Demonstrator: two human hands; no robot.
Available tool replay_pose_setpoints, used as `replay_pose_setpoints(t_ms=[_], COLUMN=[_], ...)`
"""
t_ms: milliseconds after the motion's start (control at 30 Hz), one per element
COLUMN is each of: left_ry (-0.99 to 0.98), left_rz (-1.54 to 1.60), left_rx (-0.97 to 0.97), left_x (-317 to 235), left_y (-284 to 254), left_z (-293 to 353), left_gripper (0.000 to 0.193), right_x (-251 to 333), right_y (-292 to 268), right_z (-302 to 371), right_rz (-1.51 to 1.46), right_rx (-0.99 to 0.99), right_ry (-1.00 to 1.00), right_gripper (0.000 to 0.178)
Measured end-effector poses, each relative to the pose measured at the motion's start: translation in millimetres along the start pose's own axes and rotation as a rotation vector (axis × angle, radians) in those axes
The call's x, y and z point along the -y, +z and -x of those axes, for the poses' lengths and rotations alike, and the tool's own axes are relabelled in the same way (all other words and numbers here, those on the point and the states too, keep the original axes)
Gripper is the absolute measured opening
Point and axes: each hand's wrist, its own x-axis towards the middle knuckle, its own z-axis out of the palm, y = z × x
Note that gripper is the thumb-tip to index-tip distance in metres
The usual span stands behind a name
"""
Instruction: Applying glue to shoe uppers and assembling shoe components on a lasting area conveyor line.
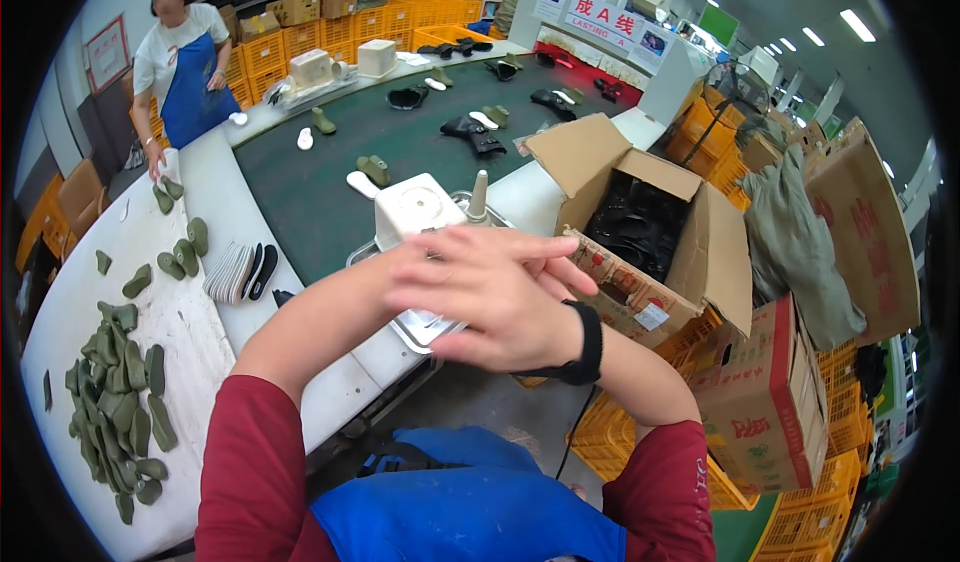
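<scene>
My two forearms cross in front of me, above a metal tray [418,334] at the table's edge. My left hand [545,250] reaches to the right with its fingers stretched out. Over its wrist and back lies my right hand [490,300], fingers straight and thumb apart, a black band around its wrist. I see nothing held in either hand. Just behind them, a white block-shaped container [418,202] and a grey cone-tipped piece [479,196] stand on the tray.
A dark green conveyor [320,187] carries black shoe uppers [473,136] and green shoe lasts [374,170]. More lasts [120,392] are heaped on the white table at left, near striped insoles [232,270]. An open carton [725,252] of black pieces stands right. A co-worker [195,77] handles lasts far left.
</scene>
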Motion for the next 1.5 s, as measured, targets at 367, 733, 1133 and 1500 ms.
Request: replay_pose_setpoints(t_ms=[367,733,1133,1500], left_ry=[-0.72,-0.301,0.651,0.541], left_rz=[-0.654,-0.771,-1.701,-2.158], left_rx=[-0.049,-0.27,-0.375,-0.575], left_x=[1.5,-10.2,8.7,108.1], left_y=[-5.6,12.4,39.5,18.3], left_z=[-23.3,-32.0,-18.6,-12.4], left_gripper=[0.064,0.02,0.014,0.07], right_x=[9.7,1.7,-37.5,-80.2], right_y=[45.6,52.7,57.3,59.2], right_z=[17.7,37.5,70.1,70.3], right_rz=[0.098,0.104,-0.365,-0.961], right_rx=[0.051,0.12,-0.118,-0.033], right_ry=[-0.263,-0.17,0.404,0.968], right_gripper=[0.031,0.029,0.031,0.044])
